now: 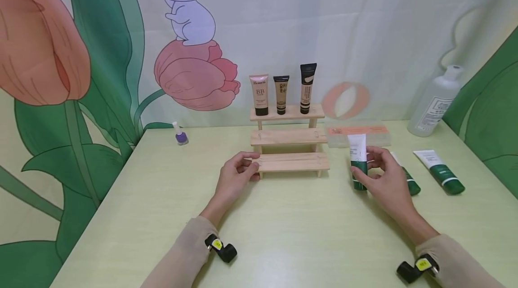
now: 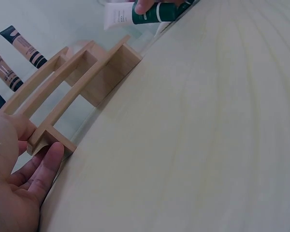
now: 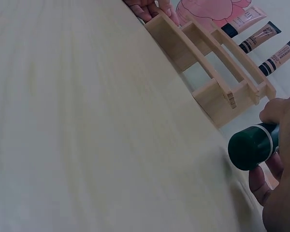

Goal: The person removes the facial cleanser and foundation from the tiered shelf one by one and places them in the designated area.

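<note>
A three-step wooden stand (image 1: 289, 136) carries a pink BB cream tube (image 1: 260, 92), a small gold-and-black tube (image 1: 281, 92) and a taller black-and-beige tube (image 1: 307, 90) on its top step. At the left end of the lowest step, my left hand (image 1: 234, 175) pinches the wood between thumb and fingers. My right hand (image 1: 386, 180) grips a white-and-green cream tube (image 1: 358, 155), upright with its green cap down, right of the stand. In the right wrist view that tube's green cap (image 3: 249, 149) faces the camera. Behind the hand lies a second green tube (image 1: 412, 182), partly hidden.
Another white-and-green tube (image 1: 441, 173) lies farther right. A clear bottle with a white cap (image 1: 435, 99) stands at the back right, and a flat translucent case (image 1: 378, 137) lies behind the held tube. A purple nail polish bottle (image 1: 180, 135) stands back left. A printed curtain (image 1: 275, 18) hangs behind.
</note>
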The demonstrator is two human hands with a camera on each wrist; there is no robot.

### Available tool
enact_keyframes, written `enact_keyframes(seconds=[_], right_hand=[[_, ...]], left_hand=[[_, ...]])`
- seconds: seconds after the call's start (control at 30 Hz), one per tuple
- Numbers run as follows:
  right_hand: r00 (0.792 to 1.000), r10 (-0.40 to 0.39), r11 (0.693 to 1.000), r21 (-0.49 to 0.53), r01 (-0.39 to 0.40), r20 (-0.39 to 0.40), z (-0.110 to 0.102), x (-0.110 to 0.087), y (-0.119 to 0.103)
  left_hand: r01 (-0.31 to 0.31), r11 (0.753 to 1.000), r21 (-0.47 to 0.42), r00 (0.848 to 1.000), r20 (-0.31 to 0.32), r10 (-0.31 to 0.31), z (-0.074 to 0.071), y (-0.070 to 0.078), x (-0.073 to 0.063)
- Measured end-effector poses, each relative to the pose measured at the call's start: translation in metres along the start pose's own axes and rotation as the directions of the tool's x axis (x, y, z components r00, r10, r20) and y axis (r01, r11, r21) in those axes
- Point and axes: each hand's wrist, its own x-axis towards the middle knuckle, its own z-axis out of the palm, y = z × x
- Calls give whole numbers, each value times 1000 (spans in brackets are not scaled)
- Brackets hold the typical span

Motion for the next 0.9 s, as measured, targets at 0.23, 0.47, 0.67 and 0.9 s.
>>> enact_keyframes(seconds=[0.23, 0.47, 0.67, 0.9], right_hand=[[1000, 15, 1000, -26, -14, 14, 3, 1, 5], [999, 22, 999, -29, -21, 26, 4, 3, 10], [1000, 14, 999, -51, -13, 22, 6, 3, 10], [1000, -24, 998, -56, 25, 7, 6, 2, 11]], left_hand=[[3, 1000, 12, 1000, -2, -3, 1, -1, 0], [10, 999, 34, 1000, -8, -10, 1, 0, -1], [11, 1000, 28, 1000, -8, -11, 0, 0, -1], [7, 1000, 20, 1000, -5, -7, 0, 1, 0]])
